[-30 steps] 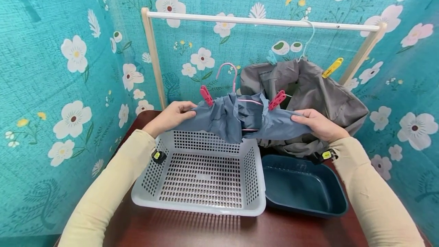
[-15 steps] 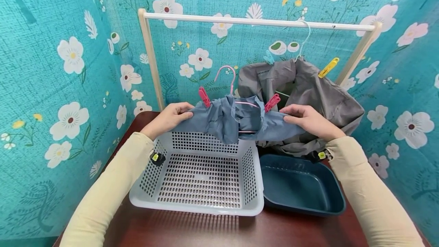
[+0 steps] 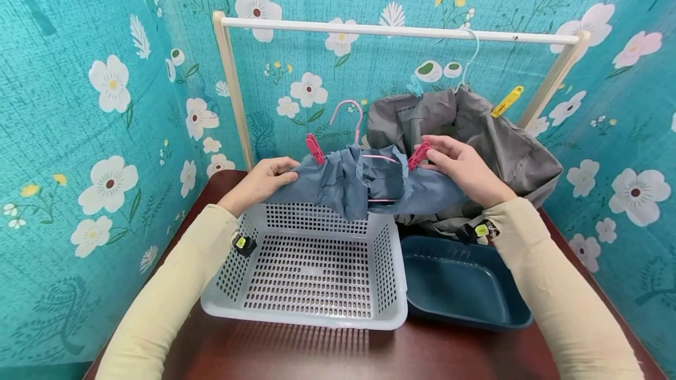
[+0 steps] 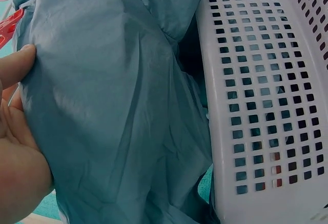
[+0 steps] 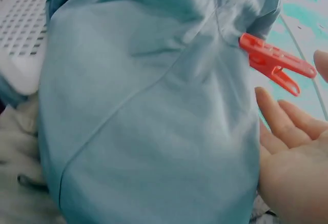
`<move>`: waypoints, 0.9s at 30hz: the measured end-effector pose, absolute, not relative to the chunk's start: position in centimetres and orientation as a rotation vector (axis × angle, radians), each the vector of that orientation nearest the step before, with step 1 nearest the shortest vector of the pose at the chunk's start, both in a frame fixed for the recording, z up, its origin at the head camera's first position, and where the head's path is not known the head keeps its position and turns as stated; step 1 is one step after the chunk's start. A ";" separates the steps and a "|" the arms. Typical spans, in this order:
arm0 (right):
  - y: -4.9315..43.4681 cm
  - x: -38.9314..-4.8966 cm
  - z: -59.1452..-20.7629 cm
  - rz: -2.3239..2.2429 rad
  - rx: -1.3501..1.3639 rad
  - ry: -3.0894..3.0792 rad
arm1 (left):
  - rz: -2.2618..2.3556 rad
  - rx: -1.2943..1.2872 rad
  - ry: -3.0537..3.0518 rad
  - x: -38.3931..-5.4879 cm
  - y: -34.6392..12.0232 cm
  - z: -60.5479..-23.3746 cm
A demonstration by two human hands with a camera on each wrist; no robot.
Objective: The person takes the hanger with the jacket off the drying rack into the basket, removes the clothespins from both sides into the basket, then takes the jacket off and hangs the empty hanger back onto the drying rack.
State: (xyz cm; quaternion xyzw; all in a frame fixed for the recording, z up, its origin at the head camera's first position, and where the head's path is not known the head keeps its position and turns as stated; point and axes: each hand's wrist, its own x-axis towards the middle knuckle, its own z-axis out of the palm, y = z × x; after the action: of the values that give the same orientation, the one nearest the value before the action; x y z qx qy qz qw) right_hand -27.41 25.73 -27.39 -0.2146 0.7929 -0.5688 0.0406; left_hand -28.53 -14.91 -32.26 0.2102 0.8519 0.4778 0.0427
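Note:
A blue-grey jacket [image 3: 338, 186] hangs on a pink hanger [image 3: 347, 104], held up over the back of the grey basket. Two pink clothespins clip its shoulders, a left clothespin [image 3: 315, 149] and a right clothespin [image 3: 419, 156]. My left hand [image 3: 264, 182] pinches the jacket's left shoulder, with the thumb [image 4: 23, 62] in front and the fingers partly hidden behind the cloth. At the right clothespin my right hand [image 3: 465, 169] has its fingers spread. In the right wrist view that hand's fingers [image 5: 282, 121] are apart from the clothespin [image 5: 277, 62], beside the sleeve.
Behind stands a rack with a white rail [image 3: 338, 29]. A grey jacket [image 3: 507, 145] hangs there on a light blue hanger [image 3: 472, 57], with a yellow clothespin [image 3: 507, 102]. The grey perforated basket [image 3: 303, 320] and a dark blue basin [image 3: 475, 324] sit side by side on the table [image 3: 296, 356].
My right hand has let go of the jacket's right sleeve and moved up and left to the right pink clothespin. My left hand keeps its pinch on the jacket.

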 end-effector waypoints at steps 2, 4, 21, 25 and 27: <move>25.5 -27.5 -27.2 -1.785 -0.697 2.382 | 1.464 0.637 2.616 -28.6 -14.9 -32.3; 25.4 -27.6 -27.2 -1.821 -0.729 2.348 | 1.464 0.628 2.624 -28.7 -14.9 -32.3; 25.2 -28.0 -27.8 -2.015 -0.751 2.198 | 1.508 0.630 2.595 -28.9 -15.0 -32.8; 25.1 -28.1 -27.8 -2.012 -0.744 2.252 | 1.523 0.636 2.582 -29.0 -14.9 -32.7; 25.2 -28.1 -27.9 -2.032 -0.752 2.241 | 1.527 0.633 2.576 -29.0 -15.0 -32.7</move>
State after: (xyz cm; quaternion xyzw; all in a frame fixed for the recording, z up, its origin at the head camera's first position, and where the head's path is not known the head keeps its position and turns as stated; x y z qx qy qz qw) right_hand -28.13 25.17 -27.89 -0.2412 0.7189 -0.6518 0.0123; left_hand -29.02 -14.95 -32.74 0.2067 0.8408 0.4986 0.0405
